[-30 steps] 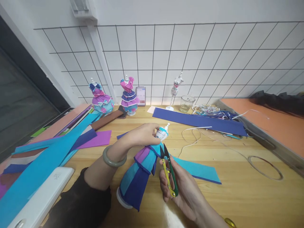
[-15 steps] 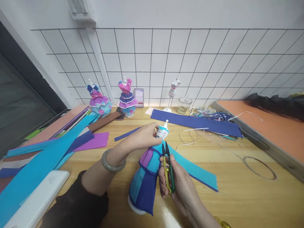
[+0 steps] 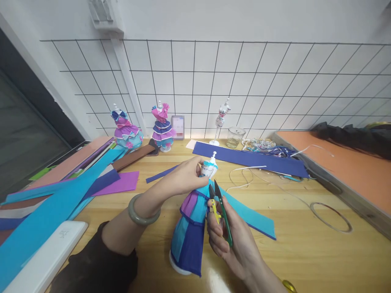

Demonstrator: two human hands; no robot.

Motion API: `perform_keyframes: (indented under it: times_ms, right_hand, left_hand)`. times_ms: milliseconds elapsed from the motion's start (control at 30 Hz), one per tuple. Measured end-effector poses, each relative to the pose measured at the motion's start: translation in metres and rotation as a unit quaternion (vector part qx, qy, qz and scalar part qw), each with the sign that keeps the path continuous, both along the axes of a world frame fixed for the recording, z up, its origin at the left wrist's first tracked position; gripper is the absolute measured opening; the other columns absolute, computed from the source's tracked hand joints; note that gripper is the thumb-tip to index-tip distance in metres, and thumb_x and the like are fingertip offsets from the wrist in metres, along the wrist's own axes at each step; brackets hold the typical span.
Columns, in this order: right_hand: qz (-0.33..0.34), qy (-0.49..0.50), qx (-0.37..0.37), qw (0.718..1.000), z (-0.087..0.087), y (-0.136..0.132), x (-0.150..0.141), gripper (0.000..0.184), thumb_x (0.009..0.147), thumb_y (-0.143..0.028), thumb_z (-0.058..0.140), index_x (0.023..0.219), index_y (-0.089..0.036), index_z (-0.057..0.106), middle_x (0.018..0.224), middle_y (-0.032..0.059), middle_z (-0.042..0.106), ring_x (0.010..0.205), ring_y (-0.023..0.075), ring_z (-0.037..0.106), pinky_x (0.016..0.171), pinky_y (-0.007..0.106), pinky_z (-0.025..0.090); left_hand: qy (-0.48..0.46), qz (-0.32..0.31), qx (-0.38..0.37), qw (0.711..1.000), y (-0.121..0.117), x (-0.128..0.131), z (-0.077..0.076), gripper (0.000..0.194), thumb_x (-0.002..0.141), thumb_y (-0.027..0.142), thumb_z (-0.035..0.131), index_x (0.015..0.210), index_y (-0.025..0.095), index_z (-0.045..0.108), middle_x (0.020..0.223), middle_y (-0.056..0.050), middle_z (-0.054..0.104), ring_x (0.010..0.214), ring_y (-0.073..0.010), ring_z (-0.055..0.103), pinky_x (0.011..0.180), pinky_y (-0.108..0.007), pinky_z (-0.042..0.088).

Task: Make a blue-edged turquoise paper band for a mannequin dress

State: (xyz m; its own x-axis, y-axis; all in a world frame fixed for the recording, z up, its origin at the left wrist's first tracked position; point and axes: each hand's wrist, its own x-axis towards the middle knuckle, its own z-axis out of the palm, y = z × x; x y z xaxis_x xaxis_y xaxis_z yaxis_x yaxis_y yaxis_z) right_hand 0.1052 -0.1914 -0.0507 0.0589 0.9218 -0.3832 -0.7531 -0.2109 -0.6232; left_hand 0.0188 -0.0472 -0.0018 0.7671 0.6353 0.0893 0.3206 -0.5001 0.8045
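Note:
A small white dress form (image 3: 209,169) leans to the right before me, wearing a paper dress (image 3: 192,242) in dark blue, turquoise and purple. My left hand (image 3: 191,174) is closed around its upper body, thumb at the front, the other fingertips partly hidden behind. In my right hand (image 3: 233,236) is a pair of thread snips (image 3: 222,211) with green and yellow handles. Their dark blades point up and stand apart, close to the dress's upper edge by my left thumb. A turquoise strip (image 3: 250,213) with a dark blue edge runs from the waist out to the right.
Two dressed forms (image 3: 128,134), a phone (image 3: 177,127), a bare form (image 3: 220,116) and a glass (image 3: 235,137) line the wall. Paper strips (image 3: 58,195) and a white device (image 3: 51,252) lie left. A dark blue strip (image 3: 250,158), cords (image 3: 262,145) and an orange-bottomed tray (image 3: 339,162) are right.
The snips have turned, their handles swinging to the right, and the blades stay open near the dress's top. The dress's base has shifted slightly right. My left hand keeps its hold.

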Motion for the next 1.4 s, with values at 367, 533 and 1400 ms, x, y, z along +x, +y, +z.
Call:
perform_keyframes:
  times_ms: [367, 533, 1400]
  right_hand:
    - [-0.04, -0.126, 0.066, 0.989, 0.005, -0.002, -0.004, 0.04, 0.086, -0.059, 0.043, 0.093, -0.02, 0.049, 0.042, -0.0078, 0.048, 0.025, 0.0055, 0.033, 0.026, 0.016, 0.031]
    - [-0.035, -0.176, 0.059, 0.982, 0.014, -0.004, -0.001, 0.04, 0.089, -0.058, 0.038, 0.09, -0.019, 0.048, 0.044, -0.008, 0.047, 0.026, 0.0044, 0.033, 0.028, 0.015, 0.03]
    - [0.014, -0.216, 0.067, 0.974, 0.013, -0.005, 0.007, 0.04, 0.089, -0.057, 0.039, 0.074, -0.019, 0.043, 0.041, -0.0107, 0.037, 0.026, 0.0025, 0.026, 0.029, 0.015, 0.027]
  left_hand:
    - [-0.041, 0.029, 0.01, 0.999, -0.012, -0.004, 0.01, 0.015, 0.071, 0.023, 0.052, 0.077, 0.02, 0.039, 0.07, 0.005, 0.047, 0.061, -0.0081, 0.042, 0.053, -0.021, 0.033]
    - [-0.054, 0.029, 0.025, 0.998, -0.016, -0.006, 0.012, 0.013, 0.073, 0.024, 0.052, 0.081, 0.02, 0.041, 0.071, 0.005, 0.047, 0.063, -0.0087, 0.043, 0.055, -0.022, 0.034]
    - [-0.051, 0.035, 0.054, 0.997, -0.02, -0.01, 0.019, 0.012, 0.073, 0.023, 0.052, 0.083, 0.02, 0.046, 0.073, 0.004, 0.051, 0.064, -0.0093, 0.046, 0.057, -0.022, 0.035]
